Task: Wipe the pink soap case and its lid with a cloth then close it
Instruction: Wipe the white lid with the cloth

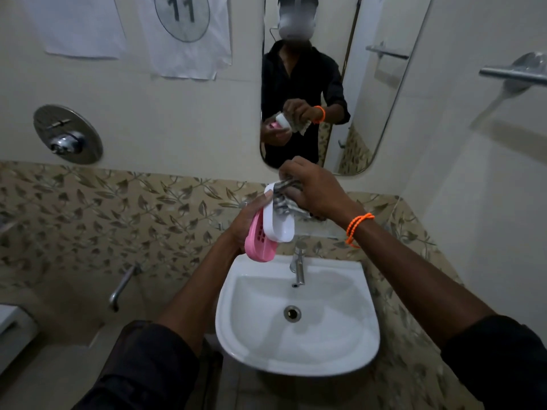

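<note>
Above the sink, my left hand [247, 221] grips the pink soap case [259, 247], whose slotted base faces me. Its white lid [279, 223] stands open and tilted up beside the pink part. My right hand [315, 192] is closed on a grey patterned cloth [285, 202] and presses it into the inside of the white lid. An orange bead band sits on my right wrist. The cloth's far end is hidden behind my right hand.
A white wash basin [352, 347] with a chrome tap [299, 267] lies directly below my hands. A mirror [370, 84] hangs on the wall ahead. A round chrome valve plate [67, 134] and a spout [122, 287] are at the left, a towel bar [512, 73] at the right.
</note>
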